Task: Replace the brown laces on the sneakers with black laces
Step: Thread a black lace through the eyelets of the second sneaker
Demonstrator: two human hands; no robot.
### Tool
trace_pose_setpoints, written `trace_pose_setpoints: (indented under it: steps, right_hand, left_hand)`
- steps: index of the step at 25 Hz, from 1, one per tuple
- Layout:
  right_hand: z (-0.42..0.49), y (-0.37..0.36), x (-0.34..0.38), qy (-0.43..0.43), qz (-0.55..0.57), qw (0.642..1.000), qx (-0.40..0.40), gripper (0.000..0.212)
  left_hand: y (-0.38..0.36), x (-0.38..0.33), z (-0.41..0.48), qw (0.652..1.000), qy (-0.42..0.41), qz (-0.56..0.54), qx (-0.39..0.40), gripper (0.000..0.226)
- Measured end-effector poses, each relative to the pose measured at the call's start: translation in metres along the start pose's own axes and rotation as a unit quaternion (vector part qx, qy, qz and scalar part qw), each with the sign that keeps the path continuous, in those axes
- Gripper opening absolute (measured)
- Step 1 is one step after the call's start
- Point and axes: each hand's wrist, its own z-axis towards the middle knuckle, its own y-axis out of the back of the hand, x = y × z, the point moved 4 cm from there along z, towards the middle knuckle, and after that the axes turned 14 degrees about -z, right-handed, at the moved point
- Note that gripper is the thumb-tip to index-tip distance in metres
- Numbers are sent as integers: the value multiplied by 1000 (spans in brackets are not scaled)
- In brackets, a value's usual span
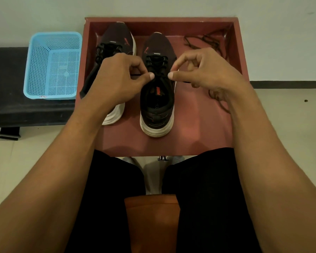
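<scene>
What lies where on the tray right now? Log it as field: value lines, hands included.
left hand: pinches black lace
right hand: pinches same lace, opposite side
sneaker in work: upright in red tray, black lace threaded
other sneaker: beside it, black-laced
brown laces: loose in tray's far corner
blue basket: beside tray
</scene>
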Motion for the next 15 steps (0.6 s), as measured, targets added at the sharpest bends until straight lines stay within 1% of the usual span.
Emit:
trace_pose_setpoints:
  steps: [2,4,7,9,10,11,12,13,14,15]
  right_hand:
    - [-3,0,1,12,-37,999,26,17]
    - [-4,-1,2,19,-65,997,36,13]
    - [-2,-2,3,5,-107,994,16,12]
    - [1,-3,1,-12,-99,995,8,12]
    - [3,-5,-1,-24,-61,998,10,13]
    - [4,-8,-1,-35,-2,999,16,14]
    - [5,-11,-1,-46,60,997,25,17]
    - [7,-14,-1,-53,112,992,32,19]
    - [7,-16,2,-56,154,986,36,18]
    - [8,-17,4,-56,191,979,38,14]
  left_hand:
    - [0,3,2,1000,-28,12,-4,15]
    - [0,4,2,998,-42,34,-20,15]
    - [1,-2,0,993,-66,84,-56,19]
    - [1,-6,-1,991,-83,86,-65,18]
    - [0,-4,0,993,-71,65,-60,16]
    - [-2,-2,0,998,-43,26,-49,15]
    - [-5,0,0,999,0,-40,-37,16]
    - [-10,3,1,989,45,-136,-27,18]
    - [-15,4,1,965,83,-246,-25,19]
    - [-19,3,1,932,109,-344,-28,19]
